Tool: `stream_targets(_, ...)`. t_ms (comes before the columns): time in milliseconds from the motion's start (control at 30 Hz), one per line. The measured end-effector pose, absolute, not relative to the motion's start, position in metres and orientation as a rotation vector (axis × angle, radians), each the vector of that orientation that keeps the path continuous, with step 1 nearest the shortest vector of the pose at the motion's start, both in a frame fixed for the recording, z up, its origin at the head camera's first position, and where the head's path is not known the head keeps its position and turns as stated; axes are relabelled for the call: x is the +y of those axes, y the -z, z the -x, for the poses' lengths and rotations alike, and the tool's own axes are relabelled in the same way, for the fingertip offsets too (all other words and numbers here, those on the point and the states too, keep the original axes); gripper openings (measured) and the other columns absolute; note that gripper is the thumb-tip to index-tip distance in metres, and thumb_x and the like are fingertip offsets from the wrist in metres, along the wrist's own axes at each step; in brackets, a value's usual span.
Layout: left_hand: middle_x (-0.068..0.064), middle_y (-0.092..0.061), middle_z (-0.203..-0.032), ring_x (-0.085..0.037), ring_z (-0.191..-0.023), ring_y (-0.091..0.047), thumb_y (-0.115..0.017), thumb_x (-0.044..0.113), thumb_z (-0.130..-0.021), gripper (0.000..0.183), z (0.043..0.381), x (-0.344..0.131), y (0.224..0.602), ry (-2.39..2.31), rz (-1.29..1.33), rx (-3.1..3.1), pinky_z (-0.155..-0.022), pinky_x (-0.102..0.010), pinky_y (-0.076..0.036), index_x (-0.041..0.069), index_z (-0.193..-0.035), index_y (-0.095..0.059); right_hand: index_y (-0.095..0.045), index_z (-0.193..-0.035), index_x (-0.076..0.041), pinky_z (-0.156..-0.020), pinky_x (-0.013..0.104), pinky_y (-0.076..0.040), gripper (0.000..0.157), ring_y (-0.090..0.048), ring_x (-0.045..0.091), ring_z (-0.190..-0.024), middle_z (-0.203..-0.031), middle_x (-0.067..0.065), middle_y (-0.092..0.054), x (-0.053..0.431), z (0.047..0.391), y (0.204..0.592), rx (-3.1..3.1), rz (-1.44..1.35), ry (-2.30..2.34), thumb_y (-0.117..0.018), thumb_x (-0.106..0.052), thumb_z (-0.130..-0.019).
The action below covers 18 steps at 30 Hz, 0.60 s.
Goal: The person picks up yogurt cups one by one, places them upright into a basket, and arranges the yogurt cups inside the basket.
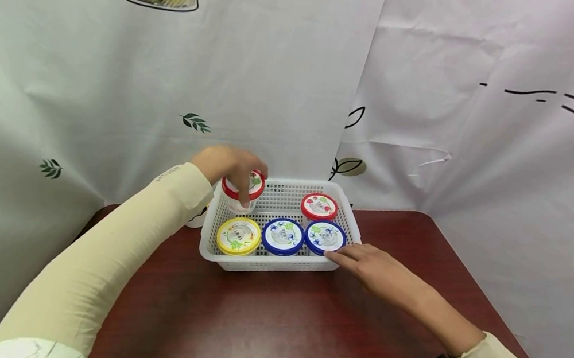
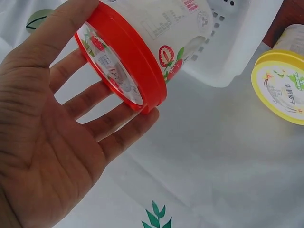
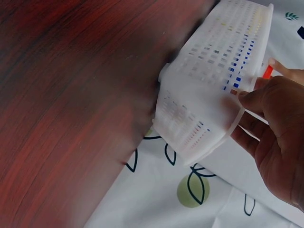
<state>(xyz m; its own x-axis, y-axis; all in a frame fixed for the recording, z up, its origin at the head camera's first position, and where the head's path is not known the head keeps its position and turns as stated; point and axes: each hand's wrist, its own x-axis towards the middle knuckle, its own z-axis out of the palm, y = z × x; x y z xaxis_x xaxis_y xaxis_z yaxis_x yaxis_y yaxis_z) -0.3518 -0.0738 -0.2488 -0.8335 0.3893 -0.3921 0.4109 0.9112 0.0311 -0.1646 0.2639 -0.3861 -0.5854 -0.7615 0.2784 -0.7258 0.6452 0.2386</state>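
Observation:
A white perforated plastic basket [image 1: 285, 264] stands on the table with several lidded tubs in it. At its back left corner my left hand [image 1: 234, 169] grips a red-lidded tub [image 2: 126, 57] by the lid, thumb on one side and fingers on the other. The tub is tilted in the left wrist view. My right hand [image 1: 373, 266] holds the basket's front right corner, thumb on the rim [image 3: 241, 102]. Close to that thumb is a blue-lidded tub [image 1: 325, 237]. Another blue-lidded tub [image 1: 283, 236], a yellow-lidded tub [image 1: 239, 236] and a second red-lidded tub [image 1: 319, 206] sit inside.
Outside the basket, to its left, is another yellow-lidded tub [image 2: 282, 88], mostly hidden by my left arm in the head view. The dark red table [image 1: 281, 329] ends at a printed white cloth [image 1: 282, 75] behind and at the sides.

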Motion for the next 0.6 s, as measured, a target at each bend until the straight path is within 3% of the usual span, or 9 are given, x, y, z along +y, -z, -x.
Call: stream_targets(600,-0.014,-0.053,-0.17,-0.038,-0.152,-0.053,-0.099,0.039,-0.087,0.095,0.35,-0.065,0.268,0.046,-0.677,2.662,-0.122,-0.062,-0.055,0.026,-0.169,-0.052,-0.071,-0.152,-0.018,-0.103,0.043,-0.065,0.067,-0.075,0.024,-0.116,-0.127,0.005,-0.078,0.264,0.163,0.386,-2.532,-1.178,0.129,-0.085,0.007,-0.091)
